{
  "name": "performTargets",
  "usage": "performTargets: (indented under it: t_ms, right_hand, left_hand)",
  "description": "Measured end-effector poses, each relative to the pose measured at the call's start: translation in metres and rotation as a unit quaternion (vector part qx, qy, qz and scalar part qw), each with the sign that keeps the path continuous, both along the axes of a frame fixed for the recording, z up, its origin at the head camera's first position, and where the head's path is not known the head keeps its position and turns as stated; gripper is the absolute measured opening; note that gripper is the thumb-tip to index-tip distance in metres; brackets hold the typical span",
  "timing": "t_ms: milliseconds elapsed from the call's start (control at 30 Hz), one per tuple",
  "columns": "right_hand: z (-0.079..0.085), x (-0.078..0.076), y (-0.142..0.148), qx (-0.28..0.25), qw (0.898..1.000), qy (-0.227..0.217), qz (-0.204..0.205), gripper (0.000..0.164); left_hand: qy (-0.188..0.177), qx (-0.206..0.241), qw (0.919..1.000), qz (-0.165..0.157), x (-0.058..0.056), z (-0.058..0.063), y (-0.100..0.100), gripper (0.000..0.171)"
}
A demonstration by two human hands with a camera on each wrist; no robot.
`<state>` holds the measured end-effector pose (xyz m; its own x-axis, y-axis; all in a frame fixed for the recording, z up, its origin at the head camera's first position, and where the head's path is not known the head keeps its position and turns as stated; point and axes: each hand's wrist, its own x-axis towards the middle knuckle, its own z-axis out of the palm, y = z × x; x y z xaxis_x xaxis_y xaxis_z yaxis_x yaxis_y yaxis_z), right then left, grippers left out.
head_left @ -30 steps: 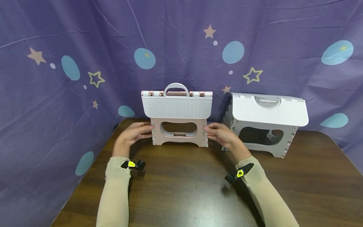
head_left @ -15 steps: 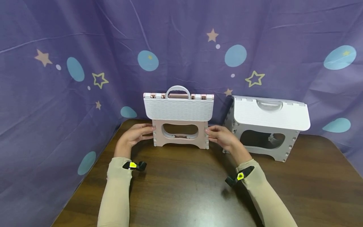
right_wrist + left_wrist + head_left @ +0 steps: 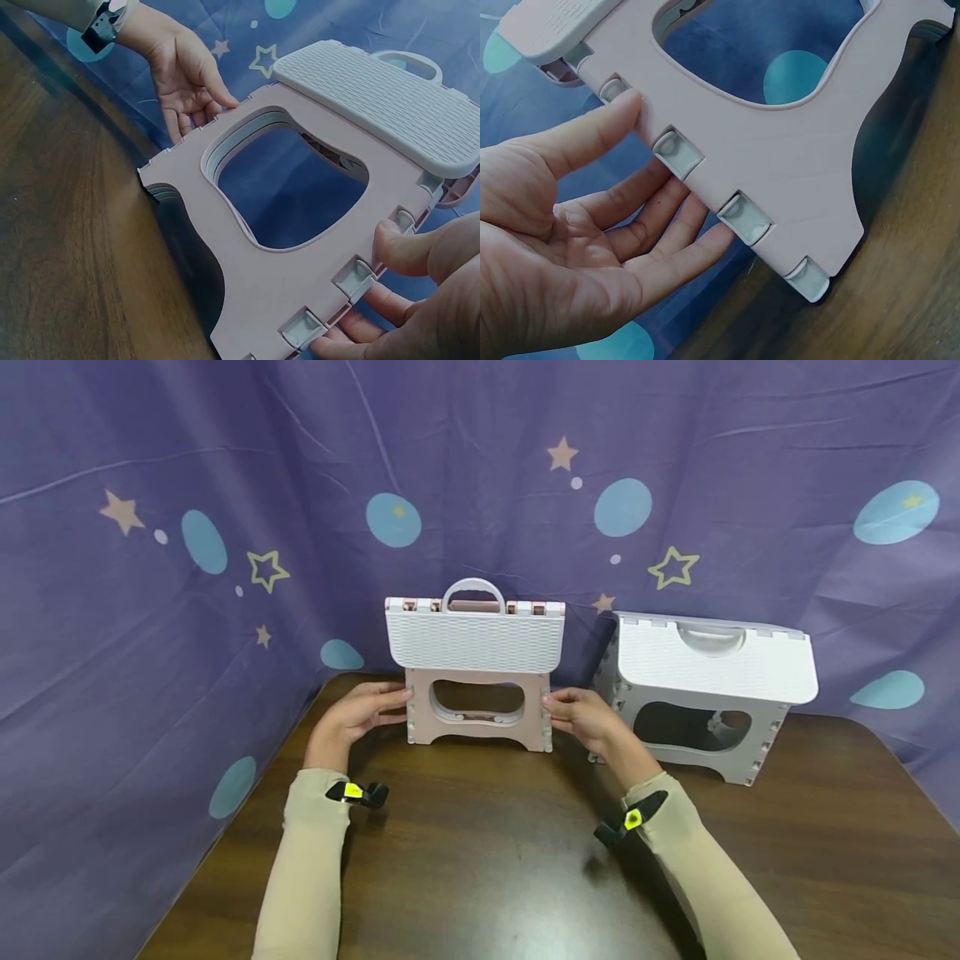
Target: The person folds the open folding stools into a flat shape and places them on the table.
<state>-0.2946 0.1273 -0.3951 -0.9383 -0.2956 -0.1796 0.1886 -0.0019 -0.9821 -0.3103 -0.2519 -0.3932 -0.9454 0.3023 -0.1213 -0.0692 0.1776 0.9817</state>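
A pink folding stool [image 3: 483,737] with white seat panels [image 3: 477,642] stands on its legs in the middle of the head view, the visible panel hanging down over its front. Its white carry handle [image 3: 474,585] sticks up at the top. My left hand [image 3: 360,710] holds its left edge, thumb toward the front and the other fingers along the side and behind, as the left wrist view shows. On the opposite edge my right hand [image 3: 588,718] grips likewise, thumb [image 3: 401,247] by a hinge slot and fingertips behind.
Right of my right hand a grey-white folding stool [image 3: 716,668] stands unfolded on the brown wooden table [image 3: 480,852]. A purple patterned curtain [image 3: 480,460] hangs close behind both stools and along the left side.
The pink stool's top has shifted slightly back and up, between both hands, over the last half second. Both hands keep their hold on its side edges. The grey-white stool stays put.
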Motion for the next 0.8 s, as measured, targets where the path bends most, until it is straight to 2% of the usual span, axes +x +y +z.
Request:
performTargets:
  t_ms: [300,600,800]
  right_hand:
    - [0.002,0.000,-0.003,-0.003,1.000,-0.012,-0.009,0.014]
    - [0.014,0.005,-0.003,-0.016,1.000,-0.013,-0.008,0.008]
    - [0.020,0.009,-0.004,-0.012,1.000,-0.008,-0.009,0.014]
  left_hand:
    - [-0.002,0.002,1.0000,0.008,0.006,0.005,0.004,0.051]
    - [0.009,0.011,0.9998,0.016,0.012,0.018,0.005,0.051]
    - [0.011,0.000,0.9994,0.034,0.017,0.024,0.008,0.051]
